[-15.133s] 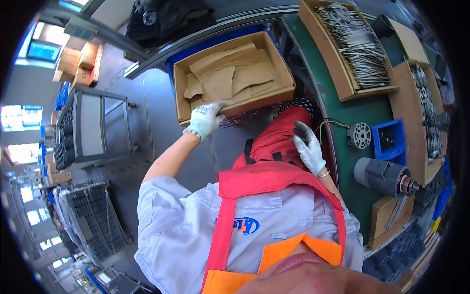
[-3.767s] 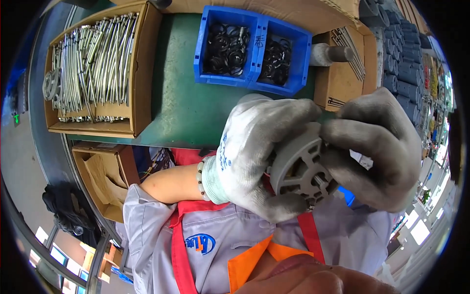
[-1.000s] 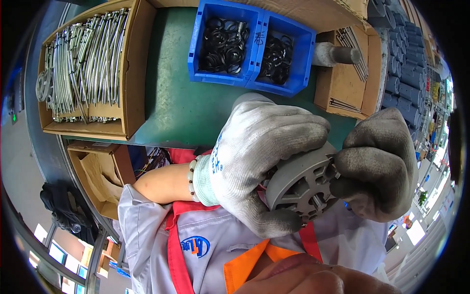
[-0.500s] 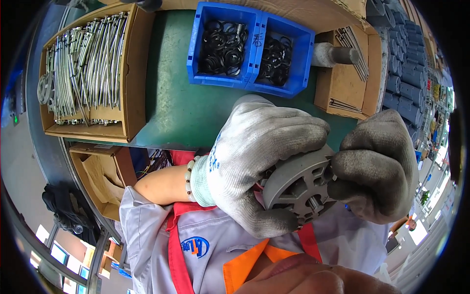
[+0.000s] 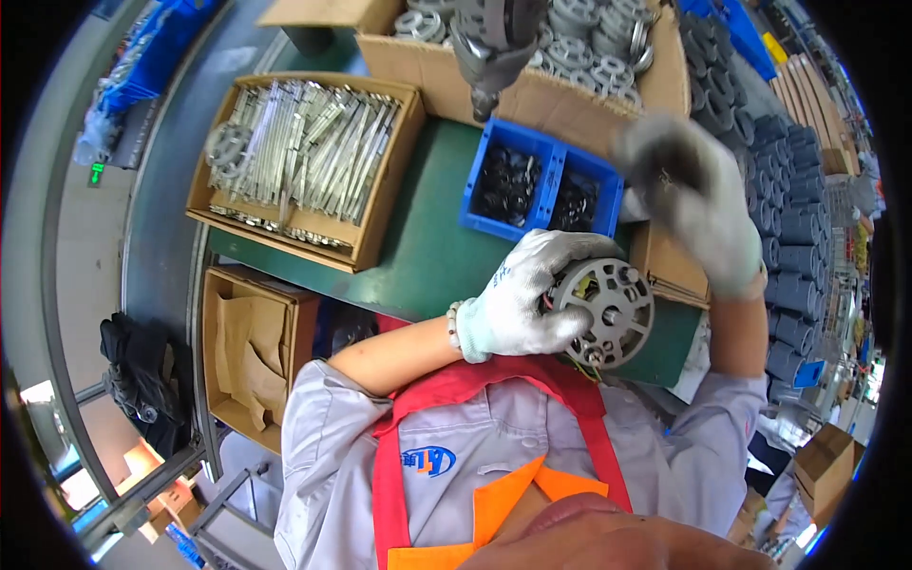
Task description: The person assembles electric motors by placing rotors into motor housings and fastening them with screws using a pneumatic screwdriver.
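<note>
Bright, fairly even light fills the scene, with blown-out patches at the lower left and far right, glare along the metal rods (image 5: 323, 157) and a soft sheen on the green table (image 5: 432, 209). Motion blur smears the right hand (image 5: 692, 204), while the left hand (image 5: 527, 296) and slotted grey disc (image 5: 611, 314) look reasonably sharp. Straight edges bow toward the black-cornered rim, where background detail softens.

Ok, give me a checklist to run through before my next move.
1. Left grip on round grey part: ok, fingers around its side.
2. Right grip touching that part: not ok, it is apart.
3. Right grip empty: cannot tell, blurred.
4. Black parts in both halves of blue bin: ok.
5. Metal rods in cardboard box: ok, many inside.
6. Power driver apart from left grip: ok.
</note>
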`<state>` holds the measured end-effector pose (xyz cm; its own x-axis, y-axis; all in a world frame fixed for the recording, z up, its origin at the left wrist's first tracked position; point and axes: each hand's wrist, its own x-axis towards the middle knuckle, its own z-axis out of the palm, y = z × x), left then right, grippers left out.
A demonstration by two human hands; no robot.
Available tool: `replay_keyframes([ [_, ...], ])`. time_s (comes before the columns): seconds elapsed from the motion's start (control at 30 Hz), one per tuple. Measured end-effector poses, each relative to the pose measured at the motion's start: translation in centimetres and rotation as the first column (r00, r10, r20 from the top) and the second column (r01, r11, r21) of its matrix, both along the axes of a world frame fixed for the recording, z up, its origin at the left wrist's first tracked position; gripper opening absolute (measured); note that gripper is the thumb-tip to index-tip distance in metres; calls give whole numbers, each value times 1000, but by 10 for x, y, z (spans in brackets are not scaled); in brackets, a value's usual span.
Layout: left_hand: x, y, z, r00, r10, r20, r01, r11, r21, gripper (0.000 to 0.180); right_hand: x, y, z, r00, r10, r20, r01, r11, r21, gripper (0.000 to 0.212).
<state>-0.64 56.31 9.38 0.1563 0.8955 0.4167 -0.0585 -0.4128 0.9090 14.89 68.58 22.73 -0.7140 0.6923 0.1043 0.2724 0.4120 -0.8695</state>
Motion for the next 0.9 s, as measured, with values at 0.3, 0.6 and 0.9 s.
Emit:
replay_keyframes([
  [0.3,25,-38,15,972,-68,225,122,964,-237,52,-100,-1,5,916,77,-394,-101,994,-41,37],
  [0.6,22,-40,16,908,-106,405,219,945,-243,48,-1,-81,37,872,-176,-456,148,984,-97,43],
  [0.9,40,-44,10,941,133,312,-45,961,-273,37,24,-151,35,723,-319,-613,76,919,-388,40],
])
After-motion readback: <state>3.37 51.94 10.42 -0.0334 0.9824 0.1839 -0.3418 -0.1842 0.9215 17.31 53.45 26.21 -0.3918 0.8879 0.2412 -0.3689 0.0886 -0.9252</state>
